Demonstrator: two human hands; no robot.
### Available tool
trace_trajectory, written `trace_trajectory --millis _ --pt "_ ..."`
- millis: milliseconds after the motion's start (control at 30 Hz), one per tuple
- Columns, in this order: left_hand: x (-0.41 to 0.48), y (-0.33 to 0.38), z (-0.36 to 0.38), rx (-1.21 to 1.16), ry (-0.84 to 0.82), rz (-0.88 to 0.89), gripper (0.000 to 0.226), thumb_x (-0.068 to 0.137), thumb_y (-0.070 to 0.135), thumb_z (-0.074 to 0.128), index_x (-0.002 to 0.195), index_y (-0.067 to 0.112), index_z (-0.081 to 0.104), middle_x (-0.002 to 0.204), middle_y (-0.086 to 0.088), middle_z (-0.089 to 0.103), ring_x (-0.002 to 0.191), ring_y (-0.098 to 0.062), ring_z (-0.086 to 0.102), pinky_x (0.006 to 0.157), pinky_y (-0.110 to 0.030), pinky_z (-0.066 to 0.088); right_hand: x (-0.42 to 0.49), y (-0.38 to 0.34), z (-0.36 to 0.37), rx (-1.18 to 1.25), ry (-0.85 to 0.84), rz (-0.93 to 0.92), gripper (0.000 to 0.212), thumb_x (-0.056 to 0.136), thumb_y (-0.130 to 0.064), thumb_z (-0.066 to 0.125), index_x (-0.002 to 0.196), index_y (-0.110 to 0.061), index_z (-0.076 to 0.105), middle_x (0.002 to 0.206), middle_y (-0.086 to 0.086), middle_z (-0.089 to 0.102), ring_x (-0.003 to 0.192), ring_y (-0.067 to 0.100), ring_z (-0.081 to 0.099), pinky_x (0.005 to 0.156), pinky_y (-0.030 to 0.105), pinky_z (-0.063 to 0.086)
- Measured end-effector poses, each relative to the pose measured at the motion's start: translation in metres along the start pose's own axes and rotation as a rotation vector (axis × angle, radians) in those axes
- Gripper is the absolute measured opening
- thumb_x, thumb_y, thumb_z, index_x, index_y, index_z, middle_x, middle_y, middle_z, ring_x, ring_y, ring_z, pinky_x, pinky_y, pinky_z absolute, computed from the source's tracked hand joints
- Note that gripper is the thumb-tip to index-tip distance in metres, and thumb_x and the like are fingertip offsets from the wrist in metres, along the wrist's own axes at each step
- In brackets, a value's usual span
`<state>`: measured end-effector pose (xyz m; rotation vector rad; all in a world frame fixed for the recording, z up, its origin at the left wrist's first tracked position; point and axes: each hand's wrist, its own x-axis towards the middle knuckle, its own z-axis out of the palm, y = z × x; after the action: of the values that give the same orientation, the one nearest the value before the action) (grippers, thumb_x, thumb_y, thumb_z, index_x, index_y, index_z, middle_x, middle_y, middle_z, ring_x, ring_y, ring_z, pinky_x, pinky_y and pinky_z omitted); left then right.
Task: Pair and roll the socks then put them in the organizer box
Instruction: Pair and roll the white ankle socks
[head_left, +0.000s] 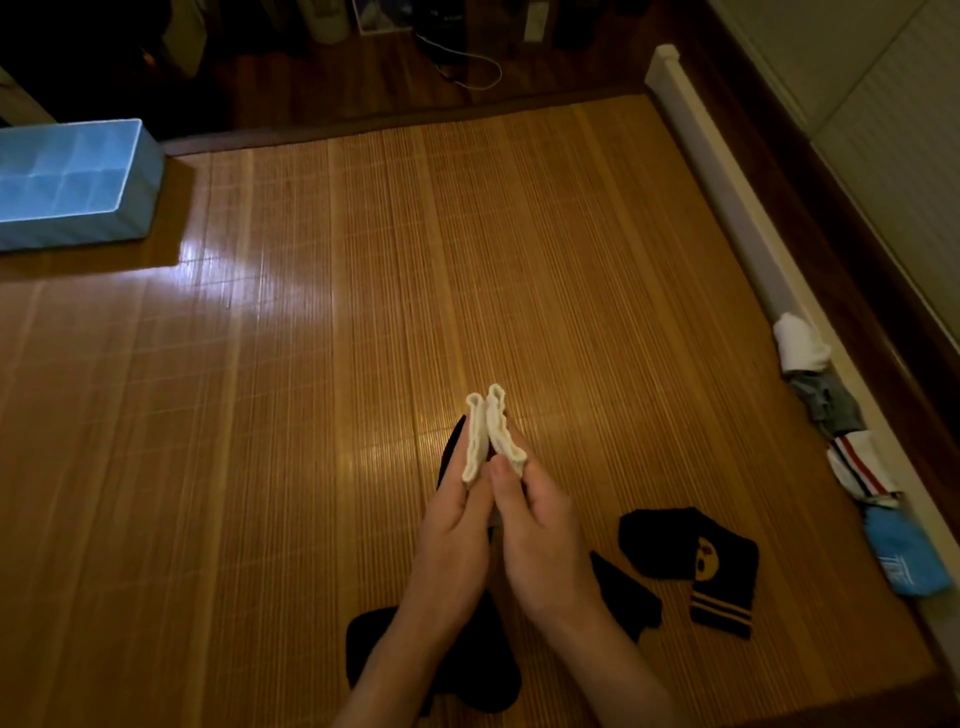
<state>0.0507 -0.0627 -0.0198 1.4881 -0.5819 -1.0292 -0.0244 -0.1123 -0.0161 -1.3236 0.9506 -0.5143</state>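
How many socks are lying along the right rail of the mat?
4: a white sock farthest, then a grey sock, a striped sock, and a blue sock nearest. More may be hidden beneath.

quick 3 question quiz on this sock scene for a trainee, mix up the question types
1. True or false: the organizer box sits to the person's right.
2. The held socks, pinched by the left hand and right hand, are: A black, B white, C blue.
3. Fill in: the black face sock lies to the ___ of the hands.
Key: 1 false, it is far left; 2 B; 3 right.
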Motion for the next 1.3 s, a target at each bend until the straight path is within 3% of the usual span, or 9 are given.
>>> trace_trajectory --millis 200,433,600,700,800,900,1000,1133,1300 --pt "0.001 -0.004 0.002 -0.021 0.042 0.011 0.054 0.107 0.031 0.039 0.160 0.030 0.028 0.161 0.018 0.038 0.146 0.001 0.037 0.123 -0.030 0.032 0.002 -0.002 -0.003 -0.027 0.047 -0.014 0.042 0.108 -0.030 0.037 0.150 -0.030 0.043 0.138 -0.017 0.059 0.127 -0.003 0.055 0.106 0.026 0.048" --pt "0.002 -0.003 0.006 -0.081 0.050 -0.001 0.056 0.104 0.040 0.040 0.159 0.037 0.031 0.159 0.025 0.038 0.146 0.006 0.034 0.120 -0.018 0.030 0.000 -0.005 0.003 -0.018 -0.024 0.032 0.033 0.108 -0.034 0.035 0.133 -0.040 0.056 0.119 -0.024 0.068 0.111 -0.007 0.062 0.089 0.009 0.049" --pt "0.004 0.004 0.008 -0.058 0.013 0.002 0.061 0.102 0.057 0.035 0.159 0.042 0.023 0.160 0.033 0.030 0.147 0.013 0.025 0.119 -0.017 0.025 0.001 -0.009 0.006 0.007 -0.125 0.042 0.058 0.099 -0.066 0.016 0.153 -0.046 0.028 0.154 -0.033 0.033 0.142 -0.013 0.027 0.121 0.029 0.025" --pt "0.010 0.009 0.006 -0.149 0.049 -0.051 0.070 0.091 0.059 0.057 0.155 0.040 0.036 0.153 0.020 0.050 0.143 -0.001 0.044 0.116 -0.032 0.036 0.005 -0.010 0.004 0.008 -0.184 0.052 0.068 0.093 -0.075 0.008 0.155 -0.048 0.018 0.159 -0.035 0.020 0.146 -0.013 0.015 0.125 0.036 0.017" --pt "0.016 0.013 -0.001 -0.286 0.167 -0.200 0.047 0.094 0.045 0.067 0.136 0.025 0.063 0.127 -0.006 0.073 0.120 -0.023 0.068 0.100 -0.045 0.054 0.008 -0.008 0.001 0.033 -0.177 0.042 0.069 0.093 -0.075 0.021 0.152 -0.043 0.034 0.157 -0.031 0.027 0.146 -0.010 0.020 0.123 0.035 0.024" --pt "0.025 0.019 -0.008 -0.587 0.301 -0.297 0.040 0.094 0.031 0.060 0.126 0.007 0.065 0.115 -0.022 0.074 0.104 -0.033 0.074 0.085 -0.044 0.063 -0.001 -0.005 0.007 -0.011 0.200 0.026 0.032 0.092 -0.054 0.049 0.099 -0.034 0.073 0.115 -0.019 0.068 0.113 -0.001 0.061 0.092 0.022 0.050" --pt "0.028 0.027 -0.013 -0.805 0.269 -0.283 0.042 0.103 0.027 0.047 0.138 0.006 0.056 0.131 -0.024 0.067 0.124 -0.037 0.065 0.106 -0.053 0.049 -0.009 -0.004 0.018 0.185 0.277 0.394 0.060 0.087 -0.069 0.054 0.056 -0.019 0.063 0.068 0.000 0.068 0.067 0.012 0.063 0.066 0.022 0.050" --pt "0.019 0.030 -0.020 -1.017 0.196 -0.268 0.049 0.098 0.024 0.044 0.142 0.004 0.052 0.139 -0.022 0.063 0.128 -0.033 0.062 0.105 -0.046 0.050 0.000 -0.009 0.021 0.830 -0.027 0.704 0.079 0.079 -0.076 0.045 0.111 -0.011 0.076 0.117 0.015 0.073 0.117 0.028 0.066 0.113 0.044 0.041" --pt "0.008 0.028 -0.036 -1.050 0.246 -0.223 0.046 0.093 0.014 0.045 0.137 0.004 0.055 0.132 -0.021 0.068 0.119 -0.033 0.069 0.084 -0.040 0.061 0.039 -0.002 -0.001 1.091 0.109 0.639 0.055 0.097 -0.045 0.052 0.135 -0.007 0.061 0.135 0.020 0.062 0.128 0.033 0.058 0.112 0.046 0.042"
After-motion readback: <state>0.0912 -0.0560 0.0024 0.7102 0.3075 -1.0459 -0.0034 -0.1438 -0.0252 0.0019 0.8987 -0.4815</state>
